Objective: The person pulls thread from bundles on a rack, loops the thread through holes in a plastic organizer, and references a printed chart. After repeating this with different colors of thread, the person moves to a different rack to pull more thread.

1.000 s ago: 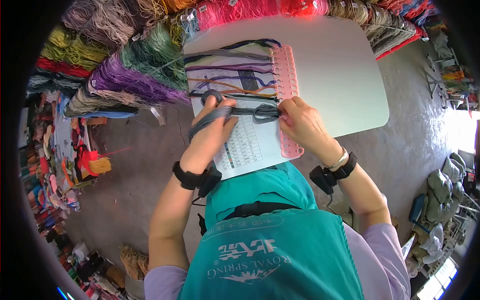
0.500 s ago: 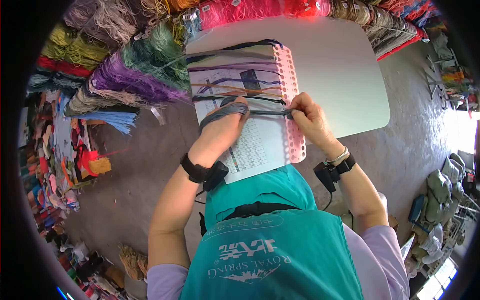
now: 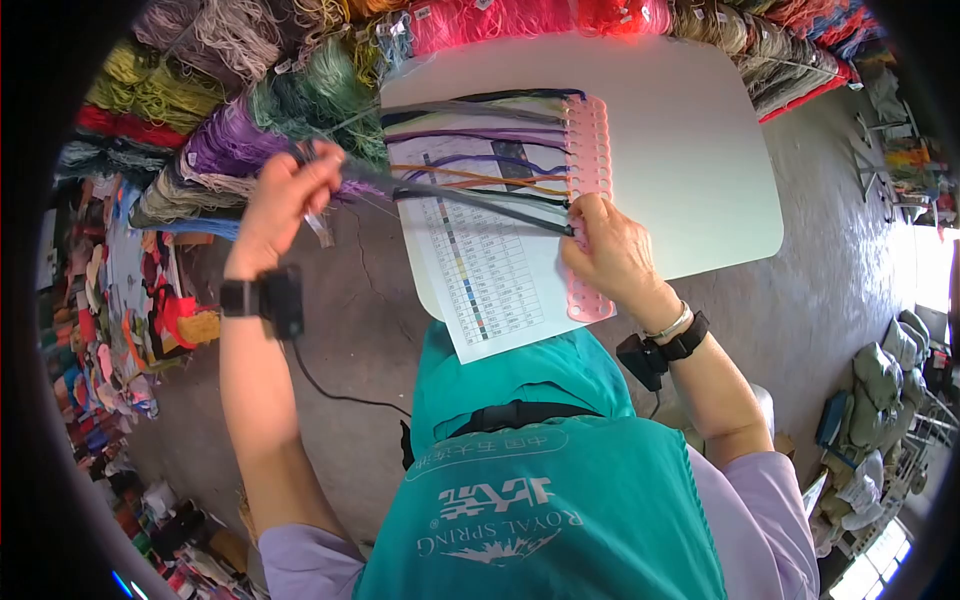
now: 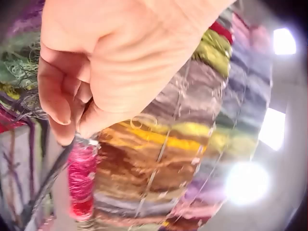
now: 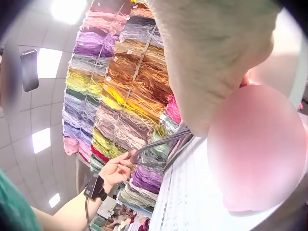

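Out past the board's left edge, the left hand pinches the end of a dark grey thread bundle, pulled straight across to the pink perforated card. At the card's lower half, the right hand pinches the card where the bundle meets it. Other bundles, purple, orange and black, run leftward from the card's holes. The left wrist view shows the left hand with thumb and fingers together on the grey strand. In the right wrist view the right hand is close and blurred.
A printed colour chart lies under the threads on a white board. Hanks of coloured yarn line the board's far side and left. Racks of hanging yarn show in the right wrist view. A cable runs from the left wrist.
The left hand has moved from over the chart to beyond the board's left edge, drawing the grey bundle out straight. The right hand stays at the card; its fingers have shifted slightly.
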`<state>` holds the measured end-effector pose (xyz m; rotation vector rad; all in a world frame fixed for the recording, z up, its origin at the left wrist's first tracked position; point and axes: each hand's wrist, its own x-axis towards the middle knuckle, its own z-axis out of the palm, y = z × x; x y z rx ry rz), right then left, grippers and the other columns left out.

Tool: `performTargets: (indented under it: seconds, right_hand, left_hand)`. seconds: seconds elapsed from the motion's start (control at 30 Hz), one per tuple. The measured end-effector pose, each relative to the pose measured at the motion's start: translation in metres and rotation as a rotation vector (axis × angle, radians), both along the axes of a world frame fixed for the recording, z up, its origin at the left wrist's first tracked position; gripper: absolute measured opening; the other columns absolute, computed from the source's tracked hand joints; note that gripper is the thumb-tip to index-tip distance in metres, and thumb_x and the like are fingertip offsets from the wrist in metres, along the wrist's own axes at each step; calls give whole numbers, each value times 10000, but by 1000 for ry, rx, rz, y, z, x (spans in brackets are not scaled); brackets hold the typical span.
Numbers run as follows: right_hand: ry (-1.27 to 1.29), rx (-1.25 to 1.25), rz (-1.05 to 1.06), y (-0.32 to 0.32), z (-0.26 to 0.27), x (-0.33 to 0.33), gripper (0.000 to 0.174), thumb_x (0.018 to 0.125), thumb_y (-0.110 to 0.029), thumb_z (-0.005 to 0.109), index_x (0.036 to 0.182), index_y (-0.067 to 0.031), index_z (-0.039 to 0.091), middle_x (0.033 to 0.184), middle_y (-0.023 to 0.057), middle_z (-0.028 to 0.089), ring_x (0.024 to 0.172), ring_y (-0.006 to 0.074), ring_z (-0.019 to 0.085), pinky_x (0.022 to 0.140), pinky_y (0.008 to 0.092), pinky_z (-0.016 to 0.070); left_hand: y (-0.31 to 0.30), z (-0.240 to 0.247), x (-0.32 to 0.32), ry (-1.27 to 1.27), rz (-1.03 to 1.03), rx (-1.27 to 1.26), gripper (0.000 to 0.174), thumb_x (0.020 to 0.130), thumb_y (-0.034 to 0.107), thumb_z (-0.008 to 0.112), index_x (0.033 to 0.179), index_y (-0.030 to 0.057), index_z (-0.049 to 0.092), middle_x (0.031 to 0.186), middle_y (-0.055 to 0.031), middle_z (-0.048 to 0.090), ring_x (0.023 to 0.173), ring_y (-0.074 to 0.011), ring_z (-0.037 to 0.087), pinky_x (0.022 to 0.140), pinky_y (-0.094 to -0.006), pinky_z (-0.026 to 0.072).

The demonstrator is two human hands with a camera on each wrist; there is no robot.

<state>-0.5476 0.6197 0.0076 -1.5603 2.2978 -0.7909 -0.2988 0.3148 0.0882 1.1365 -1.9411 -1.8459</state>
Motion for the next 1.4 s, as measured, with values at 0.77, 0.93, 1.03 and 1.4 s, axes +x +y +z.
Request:
performTargets:
  seconds: [0.77,0.93,1.03,1.4]
  right_hand:
    - [246,88,-222,11,13,14,790,728,-312,775,1397,-68,433,1171,180,528,1051,349,542,812,441,518]
    - [262,55,-265,10,9,3,746,744,-271,728,1402,-86,429,1168,191,537,1074,368,538,818,456,523]
    - [276,66,-303,9,6,-5,720,755,-264,708,1398,-96,431,1177,199,546,1086,376,538,818,466,523]
    - [204,85,-348,11,13,-24,715,743,-261,708,1381,-66,448,1125,219,580,996,389,600,806,473,525]
  left_hand:
    - [149,-86,0,-234,-277,-959,599,816,323,729,1359,124,574,1482,-161,439,1429,-358,324,1146,-536,230]
    - [145,-85,-9,-265,-344,-960,592,839,350,709,1370,138,556,1504,-136,412,1439,-352,303,1149,-608,169]
    - [143,-87,-16,-252,-352,-971,584,836,341,714,1365,149,561,1499,-133,418,1438,-342,309,1146,-615,166]
    - [134,-76,-29,-254,-380,-984,703,758,379,775,1388,166,544,1365,-122,480,1312,-327,415,1113,-572,233]
